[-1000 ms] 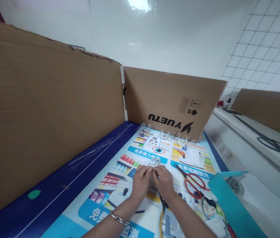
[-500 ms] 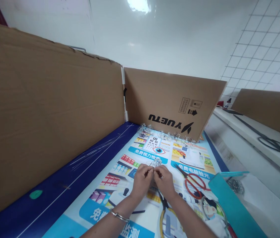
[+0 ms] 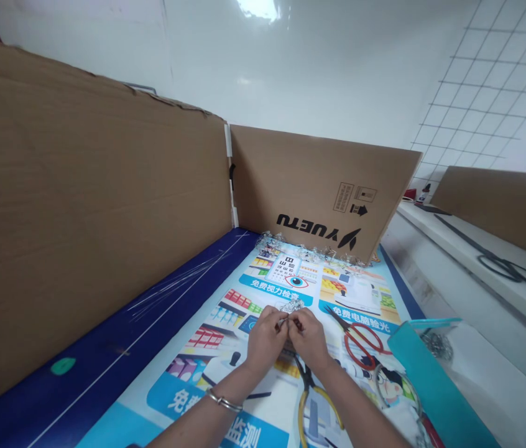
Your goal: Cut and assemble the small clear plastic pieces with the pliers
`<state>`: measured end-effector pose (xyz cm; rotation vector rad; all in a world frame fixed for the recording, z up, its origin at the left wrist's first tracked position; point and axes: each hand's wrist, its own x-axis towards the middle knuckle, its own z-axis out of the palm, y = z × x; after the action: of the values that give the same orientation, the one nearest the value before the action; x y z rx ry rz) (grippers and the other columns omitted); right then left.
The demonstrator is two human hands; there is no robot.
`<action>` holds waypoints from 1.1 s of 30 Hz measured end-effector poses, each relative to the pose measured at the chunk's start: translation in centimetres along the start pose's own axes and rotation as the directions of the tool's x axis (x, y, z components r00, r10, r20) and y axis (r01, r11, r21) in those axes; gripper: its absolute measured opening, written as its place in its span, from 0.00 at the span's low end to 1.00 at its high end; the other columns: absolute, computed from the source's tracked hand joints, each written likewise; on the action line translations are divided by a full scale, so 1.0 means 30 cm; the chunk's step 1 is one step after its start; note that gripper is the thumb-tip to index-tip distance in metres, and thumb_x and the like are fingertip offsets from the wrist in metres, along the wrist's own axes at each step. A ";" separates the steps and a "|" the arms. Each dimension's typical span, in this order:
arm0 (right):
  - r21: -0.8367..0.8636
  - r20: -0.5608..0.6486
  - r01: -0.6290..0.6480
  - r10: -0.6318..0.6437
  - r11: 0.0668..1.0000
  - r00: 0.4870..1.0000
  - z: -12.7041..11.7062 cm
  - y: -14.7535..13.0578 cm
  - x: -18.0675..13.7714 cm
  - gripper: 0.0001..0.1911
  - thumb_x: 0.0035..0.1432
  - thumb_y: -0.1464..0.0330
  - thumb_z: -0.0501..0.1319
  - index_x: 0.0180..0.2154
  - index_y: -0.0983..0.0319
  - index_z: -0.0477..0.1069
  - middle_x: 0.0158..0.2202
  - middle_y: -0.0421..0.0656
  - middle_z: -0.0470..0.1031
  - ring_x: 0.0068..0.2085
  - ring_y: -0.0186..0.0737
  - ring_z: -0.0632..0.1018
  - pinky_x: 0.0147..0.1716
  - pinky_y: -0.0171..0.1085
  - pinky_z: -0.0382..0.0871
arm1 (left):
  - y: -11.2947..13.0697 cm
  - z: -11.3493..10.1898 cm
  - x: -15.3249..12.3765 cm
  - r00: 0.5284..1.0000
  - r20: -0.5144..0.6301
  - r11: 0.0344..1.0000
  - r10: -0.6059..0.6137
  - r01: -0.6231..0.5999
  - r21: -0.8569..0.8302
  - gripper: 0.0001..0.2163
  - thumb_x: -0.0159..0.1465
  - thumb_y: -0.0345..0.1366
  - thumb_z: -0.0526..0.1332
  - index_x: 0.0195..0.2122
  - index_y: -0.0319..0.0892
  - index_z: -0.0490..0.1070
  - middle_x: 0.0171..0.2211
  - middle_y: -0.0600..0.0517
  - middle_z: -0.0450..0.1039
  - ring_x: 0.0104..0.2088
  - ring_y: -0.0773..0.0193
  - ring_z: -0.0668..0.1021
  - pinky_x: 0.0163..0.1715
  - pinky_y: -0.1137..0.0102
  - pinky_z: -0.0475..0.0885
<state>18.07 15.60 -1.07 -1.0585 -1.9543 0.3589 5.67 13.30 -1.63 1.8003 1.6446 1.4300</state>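
My left hand (image 3: 265, 339) and my right hand (image 3: 309, 339) meet fingertip to fingertip over a colourful printed poster (image 3: 226, 361) on the table. Both pinch a small silvery wire piece (image 3: 291, 306) that sticks up between them. A metal bangle (image 3: 223, 401) sits on my left wrist. Yellow-handled pliers (image 3: 312, 398) lie under my right forearm. Red-handled scissors (image 3: 360, 342) lie just to the right of my hands.
Cardboard walls stand at the left (image 3: 90, 205) and at the back (image 3: 319, 193). A row of small clear shiny pieces (image 3: 309, 252) lies along the back wall. Thin wires (image 3: 174, 283) lie on the blue strip. A teal bag (image 3: 431, 373) sits at the right. Black scissors (image 3: 510, 267) lie on a neighbouring white bench.
My hands stay pinched together on the small piece with only slight finger shifts. The view has shifted a little, so the pliers' handles show more.
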 end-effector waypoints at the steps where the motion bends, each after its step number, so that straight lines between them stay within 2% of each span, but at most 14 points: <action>1: -0.008 0.004 0.005 -0.005 1.000 1.000 -0.001 -0.001 -0.001 0.07 0.53 0.74 0.52 0.29 0.60 0.67 0.29 0.41 0.67 0.32 0.36 0.69 0.33 0.35 0.65 | 0.000 0.000 0.001 1.000 -0.002 1.000 -0.004 0.004 0.007 0.09 0.56 0.27 0.55 0.33 0.44 0.72 0.31 0.52 0.66 0.31 0.65 0.72 0.33 0.71 0.67; 10: -0.049 0.043 0.063 -0.060 0.997 0.997 0.005 -0.003 -0.008 0.11 0.56 0.73 0.50 0.38 0.60 0.69 0.36 0.45 0.69 0.40 0.39 0.70 0.42 0.39 0.64 | -0.018 0.005 0.016 0.997 -0.046 0.998 -0.054 0.056 0.042 0.07 0.55 0.27 0.55 0.30 0.43 0.72 0.30 0.53 0.67 0.30 0.66 0.71 0.31 0.72 0.66; 17: -0.020 0.047 0.079 -0.078 0.997 0.996 0.018 0.005 -0.008 0.13 0.57 0.74 0.49 0.40 0.60 0.68 0.38 0.46 0.69 0.41 0.40 0.70 0.44 0.41 0.64 | -0.030 0.012 0.032 0.995 -0.075 0.997 -0.058 0.061 0.037 0.06 0.54 0.27 0.54 0.25 0.41 0.70 0.27 0.53 0.66 0.29 0.66 0.71 0.31 0.72 0.66; 26: 0.082 0.008 0.019 -0.019 0.996 1.000 0.013 0.007 -0.003 0.10 0.55 0.73 0.51 0.36 0.59 0.69 0.35 0.44 0.69 0.38 0.38 0.70 0.41 0.39 0.65 | -0.020 0.005 0.032 0.998 -0.048 0.999 -0.050 0.051 0.009 0.06 0.54 0.27 0.54 0.26 0.41 0.69 0.28 0.53 0.65 0.29 0.66 0.71 0.30 0.71 0.66; 33: 0.184 -0.029 -0.053 0.059 0.982 0.998 0.002 -0.005 -0.002 0.08 0.53 0.73 0.52 0.33 0.60 0.69 0.32 0.42 0.69 0.35 0.37 0.71 0.35 0.36 0.66 | 0.012 0.005 0.006 0.997 -0.059 0.999 -0.047 0.047 -0.001 0.06 0.56 0.28 0.54 0.30 0.41 0.69 0.30 0.53 0.65 0.28 0.66 0.70 0.30 0.71 0.66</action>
<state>17.95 15.46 -1.05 -0.9953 -1.8258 0.5376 5.96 13.42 -1.32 1.7238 1.7037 1.4758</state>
